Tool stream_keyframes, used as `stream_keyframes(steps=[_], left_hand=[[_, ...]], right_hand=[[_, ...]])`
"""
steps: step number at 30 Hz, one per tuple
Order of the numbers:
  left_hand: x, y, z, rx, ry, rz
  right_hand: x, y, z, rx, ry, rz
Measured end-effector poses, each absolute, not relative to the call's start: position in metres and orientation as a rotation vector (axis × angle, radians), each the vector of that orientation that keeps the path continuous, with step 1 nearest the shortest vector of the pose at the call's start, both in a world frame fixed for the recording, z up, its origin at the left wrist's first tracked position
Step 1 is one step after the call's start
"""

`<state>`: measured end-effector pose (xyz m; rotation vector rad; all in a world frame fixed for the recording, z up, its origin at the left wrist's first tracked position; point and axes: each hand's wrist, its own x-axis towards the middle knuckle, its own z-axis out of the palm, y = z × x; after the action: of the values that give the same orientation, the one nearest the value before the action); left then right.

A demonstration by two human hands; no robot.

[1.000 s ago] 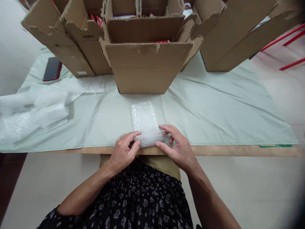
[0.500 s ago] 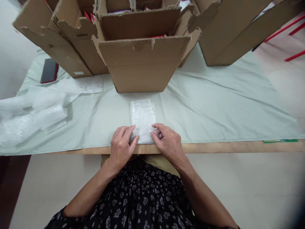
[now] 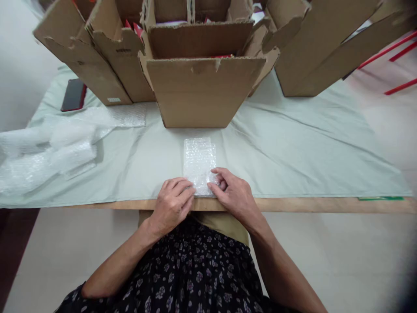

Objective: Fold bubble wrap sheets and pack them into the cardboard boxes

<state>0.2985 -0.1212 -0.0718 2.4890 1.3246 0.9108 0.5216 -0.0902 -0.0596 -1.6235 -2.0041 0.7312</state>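
See rectangular bubble wrap flat at creased cloth's near edge. Touch its left with left hand, fingers together, can't tell if pinching; its right with right hand, thumb and forefinger apart. Can't read print on cardboard box.

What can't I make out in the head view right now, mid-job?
All in the head view:
Folded bubble wrap: near left corner, covered by the left hand; right edge, partly by the right hand.
Front box: contents, hidden by its front wall, except something red.
Loose bubble wrap: left end, cut off by the picture's left edge.
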Motion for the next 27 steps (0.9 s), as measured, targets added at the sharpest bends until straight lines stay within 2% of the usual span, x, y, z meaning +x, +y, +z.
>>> stream_keyframes(steps=[5, 9, 19, 24, 27], left_hand=[[0.298, -0.118, -0.071, 2.360, 1.311, 1.045], [0.297, -0.114, -0.071, 2.325, 1.287, 1.082], [0.303, -0.102, -0.070, 2.168, 1.374, 1.111], [0.309, -0.091, -0.075, 2.183, 1.492, 1.026], [0.312, -0.087, -0.076, 2.243, 1.540, 0.979]], right_hand=[[0.536, -0.105, -0.056, -1.310, -2.147, 0.367], [0.532, -0.108, -0.061, -1.175, -2.328, 0.449], [0.522, -0.101, -0.067, -1.364, -2.145, 0.623], [0.520, -0.107, -0.063, -1.426, -2.070, 0.195], [0.520, -0.108, -0.060, -1.318, -2.178, 0.103]])
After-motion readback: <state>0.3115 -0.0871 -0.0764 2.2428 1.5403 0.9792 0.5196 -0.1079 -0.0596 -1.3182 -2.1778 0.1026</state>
